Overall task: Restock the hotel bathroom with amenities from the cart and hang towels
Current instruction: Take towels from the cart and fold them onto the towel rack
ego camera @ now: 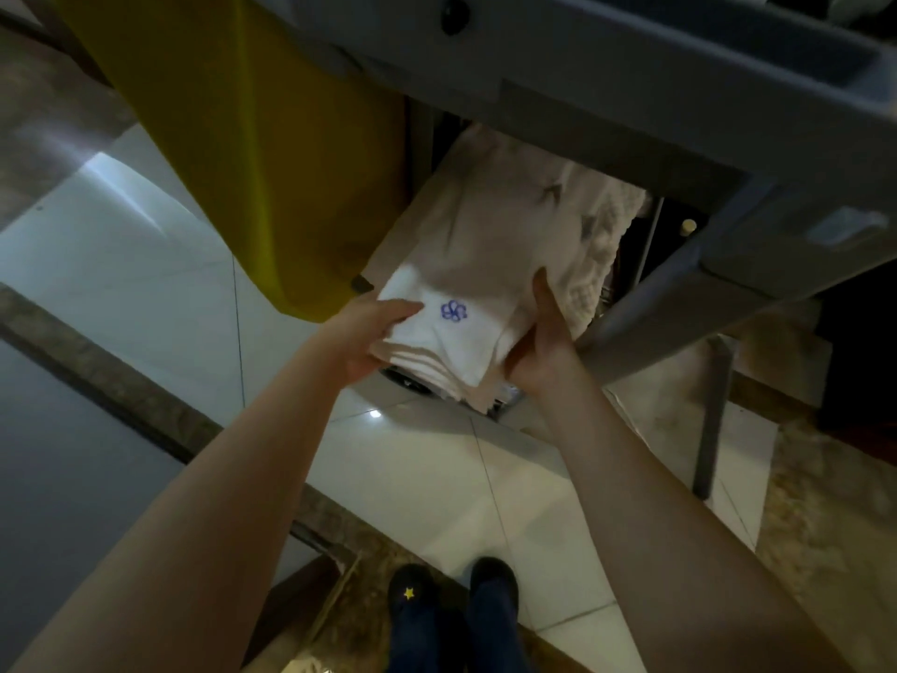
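Looking down past two bare forearms at a stack of folded white towels (456,347), just above frame centre, at the open front of the lower shelf of a grey plastic cart (679,89). Soft terry, square-folded, layered edges showing as thin ridges at the near corner; small blue looped flower emblem (454,310) stitched on top.

Left hand (361,340) clamped on the stack's 9 o'clock edge: thumb flat on top, fingers curled beneath. Right hand (541,340) clamped on the 3 o'clock edge, palm against the folds, thumb pointing toward 12.

Behind the stack, toward 12 o'clock, smooth cream folded linen (485,211). Beside that, at 2 o'clock, a knobbly waffle-weave cloth (594,264) drooping at the shelf front. At 11 o'clock, a slick mustard-yellow bag (272,162), tapering downward. Moulded cart top and angled leg filling 1 to 3 o'clock.

Below, glossy pale floor tiles (461,478) with thin grout lines, bordered by a mottled brown stone strip (145,391) running from 9 toward 6 o'clock. At 6 o'clock, two dark rounded shoes (492,575), the left one bearing a small yellow star.
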Motion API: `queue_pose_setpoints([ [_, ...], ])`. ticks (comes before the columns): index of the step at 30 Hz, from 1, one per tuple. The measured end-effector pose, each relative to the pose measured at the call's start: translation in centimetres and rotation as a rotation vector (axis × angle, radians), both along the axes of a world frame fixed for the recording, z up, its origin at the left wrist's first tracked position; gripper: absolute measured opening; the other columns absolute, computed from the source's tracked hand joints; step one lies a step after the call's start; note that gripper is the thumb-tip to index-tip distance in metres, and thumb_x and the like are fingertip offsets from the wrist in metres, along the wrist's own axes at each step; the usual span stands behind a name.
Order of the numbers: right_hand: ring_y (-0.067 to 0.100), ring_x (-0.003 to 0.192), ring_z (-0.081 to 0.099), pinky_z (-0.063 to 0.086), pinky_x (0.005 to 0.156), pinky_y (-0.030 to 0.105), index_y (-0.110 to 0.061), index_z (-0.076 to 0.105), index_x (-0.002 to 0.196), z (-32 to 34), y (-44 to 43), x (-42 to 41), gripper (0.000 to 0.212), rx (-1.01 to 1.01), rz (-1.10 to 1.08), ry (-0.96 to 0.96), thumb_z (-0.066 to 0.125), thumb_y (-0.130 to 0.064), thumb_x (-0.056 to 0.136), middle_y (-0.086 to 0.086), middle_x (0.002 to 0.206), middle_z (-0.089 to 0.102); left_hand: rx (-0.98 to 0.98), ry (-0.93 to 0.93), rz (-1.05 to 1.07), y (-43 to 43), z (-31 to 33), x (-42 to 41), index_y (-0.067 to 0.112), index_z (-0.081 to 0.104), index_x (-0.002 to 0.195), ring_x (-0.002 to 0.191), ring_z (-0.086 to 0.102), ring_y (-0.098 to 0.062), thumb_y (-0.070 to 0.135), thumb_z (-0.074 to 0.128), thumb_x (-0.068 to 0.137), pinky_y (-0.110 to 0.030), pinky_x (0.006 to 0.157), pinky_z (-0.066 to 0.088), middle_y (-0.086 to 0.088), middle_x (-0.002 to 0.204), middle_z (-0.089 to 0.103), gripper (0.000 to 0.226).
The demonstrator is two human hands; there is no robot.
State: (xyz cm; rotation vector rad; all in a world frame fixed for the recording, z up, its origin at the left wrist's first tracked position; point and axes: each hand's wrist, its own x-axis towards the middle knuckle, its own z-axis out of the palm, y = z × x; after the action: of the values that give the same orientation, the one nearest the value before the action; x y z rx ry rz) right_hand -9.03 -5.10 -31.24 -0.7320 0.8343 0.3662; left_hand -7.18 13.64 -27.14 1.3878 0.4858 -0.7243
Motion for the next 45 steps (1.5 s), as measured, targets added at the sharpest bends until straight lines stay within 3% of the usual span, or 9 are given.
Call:
queue_pose_setpoints([
  [7, 0.034, 0.100, 0.065, 0.053, 0.085, 0.047, -0.005, 0.059, 0.119, 0.0, 0.6, 0.3, 0.041, -0.090, 0.080, 0.015, 0.071, -0.018, 0.081, 0.018, 0.112, 0.067, 0.356, 0.071, -0.472, 2.4, -0.3, -1.2, 0.009, 0.053, 0.123, 0.104, 0.061, -0.032, 0.009, 0.073, 0.075, -0.044, 0.083, 0.054, -0.013, 0.117, 0.062, 0.052],
  [16, 0.033, 0.107, 0.061, 0.048, 0.098, 0.049, -0.001, 0.055, 0.125, -3.2, -0.6, 0.2, 0.070, -0.354, -0.012, 0.010, 0.083, -0.014, 0.063, 0.015, 0.122, 0.062, 0.253, -0.094, -0.201, -3.4, -1.6, 1.2, 0.013, 0.051, 0.128, 0.107, 0.059, -0.030, 0.048, 0.069, 0.075, -0.043, 0.096, 0.048, -0.010, 0.120, 0.061, 0.067],
  [20, 0.036, 0.108, 0.060, 0.048, 0.097, 0.049, 0.002, 0.056, 0.123, -2.6, -1.2, 0.1, 0.083, -0.370, -0.104, -0.016, 0.087, -0.015, 0.048, 0.016, 0.122, 0.062, 0.232, -0.202, -0.112, -6.0, -1.0, 2.9, 0.018, 0.058, 0.095, 0.076, 0.062, -0.020, 0.037, 0.063, 0.087, -0.027, 0.062, 0.054, 0.001, 0.084, 0.064, 0.021],
  [23, 0.036, 0.110, 0.060, 0.046, 0.100, 0.047, 0.003, 0.062, 0.113, -2.5, -1.2, -0.7, 0.052, -0.258, -0.108, -0.025, 0.077, -0.007, 0.064, 0.020, 0.119, 0.064, 0.311, -0.239, -0.136, -6.6, -0.5, 4.0, 0.020, 0.056, 0.097, 0.069, 0.057, -0.014, 0.037, 0.063, 0.087, -0.014, 0.038, 0.044, 0.007, 0.075, 0.057, 0.021],
  [30, 0.026, 0.107, 0.061, 0.045, 0.100, 0.042, -0.012, 0.052, 0.127, -1.9, -1.0, -0.2, 0.087, -0.284, 0.050, 0.033, 0.079, -0.054, 0.057, 0.008, 0.120, 0.063, 0.279, -0.157, -0.310, -4.4, -1.1, 2.7, 0.019, 0.048, 0.130, 0.104, 0.059, -0.028, 0.049, 0.081, 0.043, -0.047, 0.094, 0.050, -0.007, 0.118, 0.060, 0.099],
  [35, 0.032, 0.106, 0.062, 0.049, 0.096, 0.048, -0.005, 0.056, 0.124, -2.1, -0.4, -0.6, 0.096, -0.368, 0.114, -0.035, 0.090, -0.033, 0.039, 0.014, 0.119, 0.064, 0.136, -0.107, -0.135, -2.5, -1.4, 2.3, 0.019, 0.052, 0.121, 0.101, 0.063, -0.027, 0.043, 0.080, 0.061, -0.042, 0.088, 0.053, -0.004, 0.110, 0.065, 0.070],
  [41, 0.032, 0.101, 0.063, 0.049, 0.094, 0.042, -0.003, 0.064, 0.103, 0.2, 0.5, -0.8, 0.028, -0.367, 0.104, -0.059, 0.064, -0.008, 0.076, 0.013, 0.102, 0.067, 0.155, -0.128, -0.119, -0.6, -0.9, 2.1, 0.013, 0.053, 0.115, 0.099, 0.062, -0.027, 0.022, 0.070, 0.081, -0.036, 0.079, 0.054, -0.004, 0.102, 0.064, 0.038],
  [43, 0.022, 0.073, 0.063, 0.052, 0.073, 0.031, -0.010, 0.063, 0.092, 0.8, -0.1, 0.2, 0.013, -0.183, -0.060, -0.082, 0.050, -0.009, 0.089, 0.006, 0.080, 0.064, 0.148, -0.112, -0.112, 0.8, -0.9, 2.3, 0.011, 0.055, 0.114, 0.103, 0.062, -0.030, 0.017, 0.069, 0.082, -0.042, 0.086, 0.053, -0.008, 0.107, 0.065, 0.036],
  [45, 0.015, 0.066, 0.057, 0.047, 0.060, 0.024, -0.012, 0.059, 0.106, 1.1, -0.5, 1.8, 0.017, -0.364, -0.169, -0.047, 0.052, -0.015, 0.092, 0.001, 0.079, 0.058, 0.144, -0.103, -0.139, 2.5, -0.9, 2.4, 0.011, 0.055, 0.118, 0.107, 0.060, -0.031, 0.016, 0.071, 0.079, -0.047, 0.095, 0.049, -0.011, 0.115, 0.064, 0.043],
])
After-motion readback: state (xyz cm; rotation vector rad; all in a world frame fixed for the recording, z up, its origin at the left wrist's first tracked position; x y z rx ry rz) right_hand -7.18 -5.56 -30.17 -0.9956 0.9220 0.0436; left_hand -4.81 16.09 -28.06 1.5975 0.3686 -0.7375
